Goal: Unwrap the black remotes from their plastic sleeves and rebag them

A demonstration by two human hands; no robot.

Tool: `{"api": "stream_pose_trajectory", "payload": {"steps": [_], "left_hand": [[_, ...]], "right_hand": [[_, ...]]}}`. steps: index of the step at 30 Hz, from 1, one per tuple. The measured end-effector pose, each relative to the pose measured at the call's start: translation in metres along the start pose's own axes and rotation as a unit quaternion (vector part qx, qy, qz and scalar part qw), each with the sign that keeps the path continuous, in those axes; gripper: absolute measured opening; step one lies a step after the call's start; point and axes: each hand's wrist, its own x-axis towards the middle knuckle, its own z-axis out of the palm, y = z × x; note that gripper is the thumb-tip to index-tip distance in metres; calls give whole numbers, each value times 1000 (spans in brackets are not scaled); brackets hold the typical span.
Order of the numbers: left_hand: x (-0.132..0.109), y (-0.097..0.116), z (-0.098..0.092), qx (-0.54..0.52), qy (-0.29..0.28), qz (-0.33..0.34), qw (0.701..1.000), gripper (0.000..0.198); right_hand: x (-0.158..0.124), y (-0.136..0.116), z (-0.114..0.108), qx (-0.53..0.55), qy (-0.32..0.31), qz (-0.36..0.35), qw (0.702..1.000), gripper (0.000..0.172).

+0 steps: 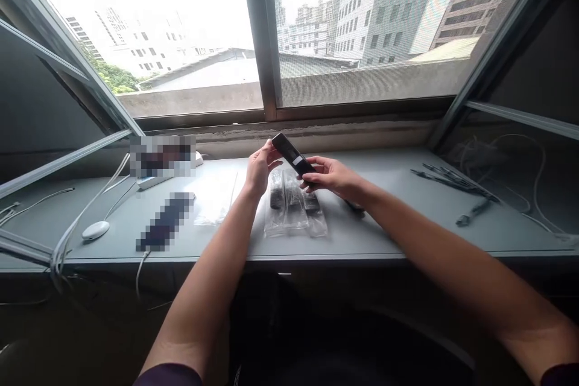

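A slim black remote control point(292, 155) is held tilted above the grey window ledge point(389, 223). My left hand point(259, 169) pinches its upper end with fingertips. My right hand point(332, 177) grips its lower end with fingers curled round it. Directly beneath lie clear plastic bags point(294, 211) holding more black remotes, side by side on the ledge.
An empty clear bag point(217, 199) lies left of the hands. Further left are a blurred dark object point(165, 221), a white round puck point(95, 230) and white cables point(85, 211). Black cable ties point(452, 178) and a white cable point(534, 181) lie at right. The window frame point(265, 42) stands behind.
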Motion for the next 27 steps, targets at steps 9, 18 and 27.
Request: {"api": "stream_pose_trajectory", "payload": {"steps": [9, 18, 27], "left_hand": [[6, -9, -4, 39, 25, -15, 999, 45], [5, -15, -2, 63, 20, -17, 998, 53], [-5, 0, 5, 60, -68, -37, 995, 61]], "right_hand": [[2, -6, -12, 14, 23, 32, 999, 25], [-7, -19, -5, 97, -26, 90, 991, 28], [-5, -10, -5, 69, 47, 57, 995, 27]]}}
